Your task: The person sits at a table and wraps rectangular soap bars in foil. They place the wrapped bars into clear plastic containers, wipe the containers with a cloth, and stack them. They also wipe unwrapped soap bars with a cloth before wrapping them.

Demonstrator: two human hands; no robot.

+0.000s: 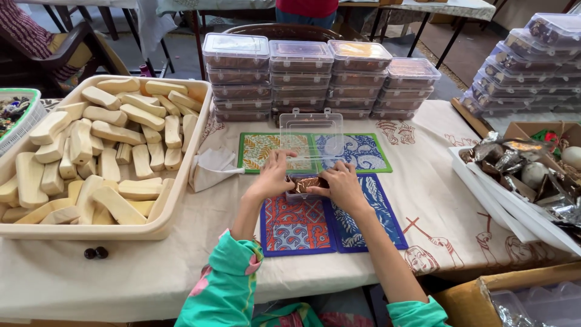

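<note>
From the head camera, both hands work at the middle of the table [423, 200], which is spread with a pale printed cloth. The left hand [272, 175] and the right hand [342, 184] sit close together on either side of a small clear plastic box [304, 184], fingers curled against its walls; they press on it rather than clamp it shut, and the exact grip on the far side is hidden. The box rests on colourful patterned mats [302, 227], and its hinged lid [311, 133] stands open and upright behind it. Inside lies something brown and shiny [307, 182], too small to tell apart. Such a thin-walled box is probably light, a little springy and slippery, and likely to flex or pop if squeezed hard, so the short side walls near the base look like the safest place to hold, with the lid handled at its front edge. Behind, stacks of closed clear boxes [315, 82] stand in rows; more stacks [532, 60] slope at the far right. To the left a large beige tray [181, 188] holds pale wooden blocks [103, 151], with a folded white cloth [212, 168] beside it. At the right a white tray [502, 209] carries foil-wrapped pieces [514, 160].
</note>
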